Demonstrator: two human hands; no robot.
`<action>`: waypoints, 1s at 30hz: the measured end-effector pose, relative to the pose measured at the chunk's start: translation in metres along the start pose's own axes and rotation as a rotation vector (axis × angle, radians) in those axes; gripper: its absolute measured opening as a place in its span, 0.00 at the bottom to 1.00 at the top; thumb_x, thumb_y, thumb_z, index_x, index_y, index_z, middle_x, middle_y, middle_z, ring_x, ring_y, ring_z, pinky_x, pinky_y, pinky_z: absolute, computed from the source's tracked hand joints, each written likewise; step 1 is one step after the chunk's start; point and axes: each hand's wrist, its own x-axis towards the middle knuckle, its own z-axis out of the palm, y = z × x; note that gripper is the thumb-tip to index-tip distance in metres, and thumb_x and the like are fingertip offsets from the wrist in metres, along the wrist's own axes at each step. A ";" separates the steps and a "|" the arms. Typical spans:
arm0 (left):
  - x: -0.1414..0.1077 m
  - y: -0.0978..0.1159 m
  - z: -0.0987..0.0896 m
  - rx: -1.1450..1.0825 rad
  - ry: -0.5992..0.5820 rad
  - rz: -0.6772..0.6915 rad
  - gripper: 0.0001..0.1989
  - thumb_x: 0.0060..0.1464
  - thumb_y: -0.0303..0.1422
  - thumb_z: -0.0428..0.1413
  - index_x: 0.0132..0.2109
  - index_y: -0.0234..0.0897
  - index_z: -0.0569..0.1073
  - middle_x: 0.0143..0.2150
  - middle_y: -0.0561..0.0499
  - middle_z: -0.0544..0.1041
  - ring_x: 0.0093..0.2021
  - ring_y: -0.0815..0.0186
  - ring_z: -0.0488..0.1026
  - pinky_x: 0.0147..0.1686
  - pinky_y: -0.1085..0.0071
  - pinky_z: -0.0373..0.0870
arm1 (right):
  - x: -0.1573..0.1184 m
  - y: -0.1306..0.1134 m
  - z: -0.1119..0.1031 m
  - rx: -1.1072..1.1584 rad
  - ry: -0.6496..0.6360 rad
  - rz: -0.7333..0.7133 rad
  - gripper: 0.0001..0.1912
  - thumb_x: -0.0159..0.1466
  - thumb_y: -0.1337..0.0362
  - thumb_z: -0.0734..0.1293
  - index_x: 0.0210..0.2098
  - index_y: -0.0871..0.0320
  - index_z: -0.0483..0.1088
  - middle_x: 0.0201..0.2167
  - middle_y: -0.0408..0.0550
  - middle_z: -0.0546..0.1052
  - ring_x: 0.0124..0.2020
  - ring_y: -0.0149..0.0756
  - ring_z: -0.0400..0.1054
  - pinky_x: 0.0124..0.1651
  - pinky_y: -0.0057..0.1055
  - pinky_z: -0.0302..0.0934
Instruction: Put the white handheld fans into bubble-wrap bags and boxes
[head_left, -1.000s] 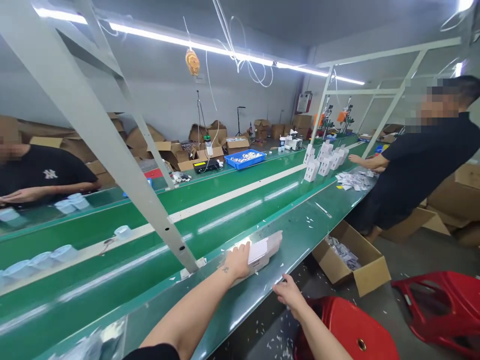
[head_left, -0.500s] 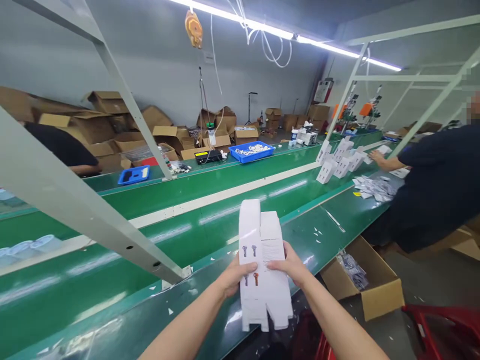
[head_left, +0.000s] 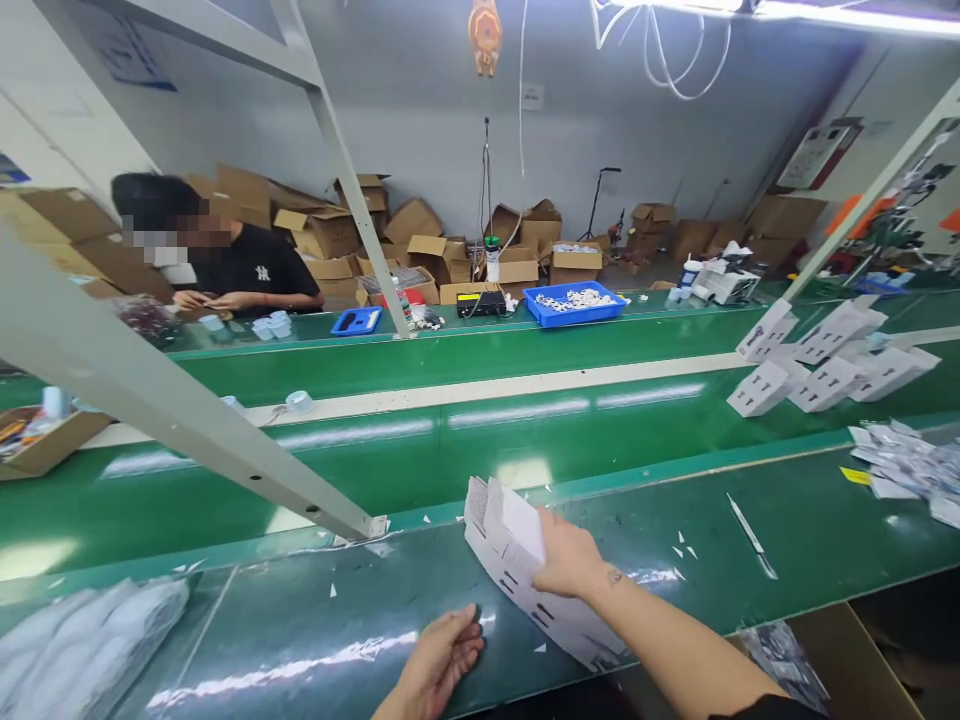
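My right hand [head_left: 571, 556] grips a stack of flattened white cartons [head_left: 517, 575] from above and behind. The stack is tilted on its long side on the dark green bench [head_left: 300, 650], its layered edges showing at the far end. Small dark pictures are printed on the side facing me. Just left of the stack, my left hand [head_left: 446, 655] is off the cartons. Its thumb stands apart from loosely curled fingers, and it holds nothing. White paper scraps lie around, and a thin, pen-like knife [head_left: 751, 537] rests to the right.
Several assembled white boxes [head_left: 832, 375] stand on the green conveyor [head_left: 525, 430]. A metal post [head_left: 225, 450] slants down to the bench at left, near clear plastic bags [head_left: 97, 640]. Small packets [head_left: 911, 465] are piled at right. A co-worker [head_left: 247, 265] sits across the conveyor.
Both hands held the cartons before me; now the stack is down on the bench, turned on its side. My left hand has let go. The view has swung left, bringing the seated co-worker into sight.
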 end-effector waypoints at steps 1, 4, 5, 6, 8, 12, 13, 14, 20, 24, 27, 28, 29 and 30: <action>-0.003 0.001 0.006 -0.027 -0.041 0.008 0.25 0.35 0.41 0.71 0.38 0.34 0.73 0.33 0.45 0.79 0.32 0.62 0.77 0.31 0.71 0.72 | 0.002 0.002 -0.006 0.031 -0.022 0.025 0.38 0.29 0.71 0.78 0.42 0.56 0.70 0.38 0.52 0.75 0.48 0.66 0.66 0.53 0.54 0.53; -0.007 0.012 0.030 -0.089 -0.268 0.068 0.39 0.35 0.44 0.71 0.54 0.39 0.67 0.50 0.40 0.76 0.47 0.53 0.76 0.43 0.62 0.73 | 0.001 0.008 -0.013 0.263 -0.084 0.096 0.38 0.33 0.63 0.79 0.43 0.56 0.68 0.39 0.51 0.77 0.45 0.57 0.69 0.48 0.49 0.60; -0.007 0.018 0.038 -0.097 -0.327 0.105 0.42 0.35 0.43 0.71 0.57 0.40 0.64 0.53 0.39 0.75 0.48 0.51 0.76 0.44 0.60 0.73 | -0.002 0.010 -0.010 0.400 -0.121 0.117 0.37 0.35 0.62 0.79 0.45 0.56 0.68 0.40 0.50 0.78 0.45 0.54 0.70 0.47 0.47 0.62; -0.006 0.024 0.045 -0.091 -0.355 0.142 0.44 0.34 0.41 0.71 0.58 0.40 0.63 0.52 0.38 0.75 0.47 0.50 0.76 0.43 0.59 0.73 | -0.006 0.013 -0.006 0.551 -0.160 0.139 0.37 0.37 0.62 0.78 0.46 0.57 0.67 0.42 0.50 0.78 0.45 0.52 0.71 0.47 0.45 0.63; -0.001 0.037 0.055 -0.045 -0.328 0.194 0.44 0.32 0.37 0.72 0.57 0.39 0.63 0.49 0.40 0.77 0.43 0.51 0.78 0.40 0.60 0.75 | -0.012 0.020 0.006 0.809 -0.214 0.144 0.39 0.37 0.61 0.79 0.48 0.58 0.67 0.43 0.52 0.79 0.47 0.51 0.72 0.50 0.45 0.63; 0.017 0.047 0.074 0.084 -0.298 0.182 0.42 0.31 0.34 0.71 0.55 0.37 0.64 0.42 0.44 0.79 0.33 0.55 0.78 0.31 0.63 0.75 | -0.019 0.042 0.011 0.956 -0.177 0.127 0.38 0.41 0.53 0.79 0.49 0.58 0.68 0.45 0.54 0.79 0.49 0.52 0.72 0.56 0.48 0.60; 0.021 0.044 0.082 0.093 -0.314 0.170 0.41 0.32 0.34 0.71 0.55 0.37 0.63 0.42 0.44 0.79 0.32 0.56 0.78 0.31 0.63 0.75 | -0.020 0.049 0.007 0.955 -0.155 0.148 0.38 0.42 0.51 0.78 0.49 0.58 0.68 0.45 0.55 0.79 0.49 0.52 0.72 0.55 0.49 0.60; 0.025 0.038 0.091 0.088 -0.321 0.170 0.40 0.33 0.34 0.70 0.55 0.38 0.63 0.42 0.44 0.79 0.32 0.56 0.79 0.31 0.63 0.76 | -0.021 0.056 0.000 0.945 -0.136 0.171 0.39 0.42 0.49 0.78 0.49 0.58 0.68 0.44 0.55 0.80 0.48 0.52 0.73 0.55 0.49 0.61; 0.040 -0.020 0.144 0.169 -0.131 0.236 0.39 0.41 0.38 0.67 0.58 0.36 0.59 0.46 0.38 0.78 0.39 0.53 0.79 0.40 0.58 0.75 | -0.014 0.107 -0.089 0.395 0.107 0.285 0.30 0.49 0.42 0.71 0.43 0.55 0.74 0.42 0.53 0.80 0.45 0.50 0.74 0.49 0.48 0.65; 0.044 -0.037 0.149 0.600 0.154 0.486 0.31 0.39 0.44 0.62 0.48 0.31 0.68 0.49 0.33 0.75 0.53 0.44 0.71 0.53 0.51 0.66 | 0.001 0.158 -0.192 0.050 0.472 0.442 0.30 0.55 0.47 0.65 0.50 0.62 0.70 0.55 0.68 0.71 0.64 0.60 0.55 0.61 0.54 0.51; 0.037 -0.034 0.147 0.826 0.313 0.513 0.27 0.37 0.46 0.60 0.42 0.32 0.70 0.45 0.34 0.76 0.53 0.42 0.70 0.53 0.52 0.64 | 0.015 0.202 -0.253 -0.160 0.557 0.577 0.31 0.53 0.55 0.65 0.50 0.71 0.68 0.51 0.78 0.70 0.61 0.70 0.57 0.58 0.61 0.50; 0.034 -0.033 0.147 0.820 0.305 0.460 0.25 0.38 0.46 0.59 0.41 0.33 0.70 0.42 0.37 0.77 0.48 0.44 0.73 0.49 0.54 0.67 | 0.019 0.215 -0.265 -0.208 0.537 0.588 0.28 0.52 0.57 0.66 0.48 0.69 0.70 0.47 0.76 0.73 0.58 0.69 0.61 0.56 0.59 0.53; 0.031 -0.031 0.149 0.798 0.284 0.390 0.22 0.40 0.45 0.58 0.39 0.35 0.69 0.38 0.41 0.78 0.43 0.48 0.75 0.43 0.56 0.69 | 0.023 0.226 -0.274 -0.247 0.508 0.587 0.24 0.52 0.59 0.66 0.45 0.66 0.72 0.42 0.71 0.76 0.54 0.67 0.66 0.54 0.56 0.57; 0.028 -0.030 0.150 0.775 0.262 0.321 0.18 0.42 0.44 0.57 0.37 0.36 0.68 0.33 0.44 0.78 0.37 0.51 0.76 0.39 0.59 0.70 | 0.026 0.235 -0.280 -0.277 0.480 0.576 0.21 0.51 0.60 0.66 0.43 0.63 0.73 0.37 0.66 0.77 0.50 0.64 0.69 0.52 0.53 0.60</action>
